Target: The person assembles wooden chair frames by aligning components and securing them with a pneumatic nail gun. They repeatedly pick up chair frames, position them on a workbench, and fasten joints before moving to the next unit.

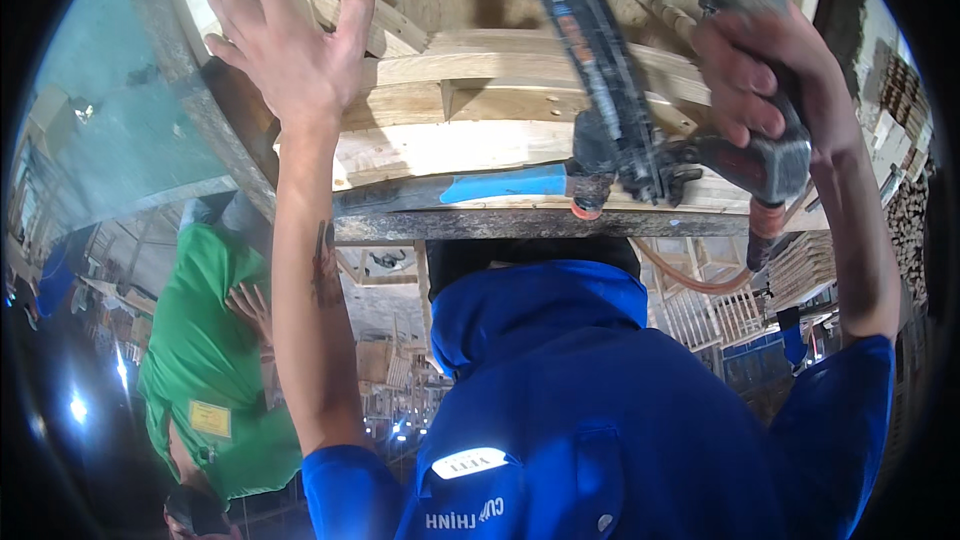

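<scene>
My left hand (285, 45) rests with fingers spread on a pale wooden board at the upper left, its thumb beside a short wooden block (375, 20). Several long wooden rails (430, 145) of a frame run across the bench, with a small upright spacer between two of them. My right hand (750, 85) is wrapped around the handle of a black nail gun (600, 70), slightly blurred, held over the frame's right part. Its long magazine slants across the rails. Where the nail gun's tip sits is not clear.
A blue-and-dark tool handle (505, 185) lies along the bench's near edge (450, 228). An orange air hose (700, 283) hangs at the right. A person in green (215, 340) stands at the left, beside a greenish surface (120, 140). Stacked wood (805, 265) is at the right.
</scene>
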Demonstrator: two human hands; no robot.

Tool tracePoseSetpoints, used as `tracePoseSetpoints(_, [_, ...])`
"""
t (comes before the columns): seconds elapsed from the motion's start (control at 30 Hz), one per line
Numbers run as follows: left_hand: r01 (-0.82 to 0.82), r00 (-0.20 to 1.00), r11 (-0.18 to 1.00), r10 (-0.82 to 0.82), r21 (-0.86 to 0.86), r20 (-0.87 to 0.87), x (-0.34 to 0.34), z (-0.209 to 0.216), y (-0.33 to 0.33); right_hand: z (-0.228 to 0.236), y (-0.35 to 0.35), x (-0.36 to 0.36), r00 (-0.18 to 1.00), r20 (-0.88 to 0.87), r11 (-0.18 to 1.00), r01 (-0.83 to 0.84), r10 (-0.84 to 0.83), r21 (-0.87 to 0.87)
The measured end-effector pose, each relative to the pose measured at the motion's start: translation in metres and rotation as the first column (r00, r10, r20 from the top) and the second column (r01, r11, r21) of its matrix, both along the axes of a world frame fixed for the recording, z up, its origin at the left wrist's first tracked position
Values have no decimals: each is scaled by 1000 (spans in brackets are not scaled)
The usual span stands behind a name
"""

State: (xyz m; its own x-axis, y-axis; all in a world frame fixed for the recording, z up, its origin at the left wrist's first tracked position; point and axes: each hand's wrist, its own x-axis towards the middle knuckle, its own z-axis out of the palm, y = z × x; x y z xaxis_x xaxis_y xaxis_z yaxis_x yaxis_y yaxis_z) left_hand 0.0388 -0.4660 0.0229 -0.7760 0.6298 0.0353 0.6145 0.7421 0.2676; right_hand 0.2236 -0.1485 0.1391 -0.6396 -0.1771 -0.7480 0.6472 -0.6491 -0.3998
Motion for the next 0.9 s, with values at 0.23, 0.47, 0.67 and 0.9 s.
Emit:
tracePoseSetpoints(0.23, [-30, 998, 998, 27, -59, -63, -3, 1, 10, -49, -42, -21, 964, 244, 897, 195, -102, -397])
tracePoseSetpoints(0.47, [-72, 993, 997, 69, -22, -93, 3, 0, 7, -37, -31, -42, 955, 252, 956, -80, 155, -284])
tracePoseSetpoints(0.67, [-118, 990, 990, 110, -83, -90, 4, 2, 9, -44, -31, -30, 963, 226, 942, -66, 146, -329])
tracePoseSetpoints(0.9, [-139, 988, 986, 132, -94, -79, 2, -1, 11, -57, -28, -29, 961, 246, 902, -9, 127, -432])
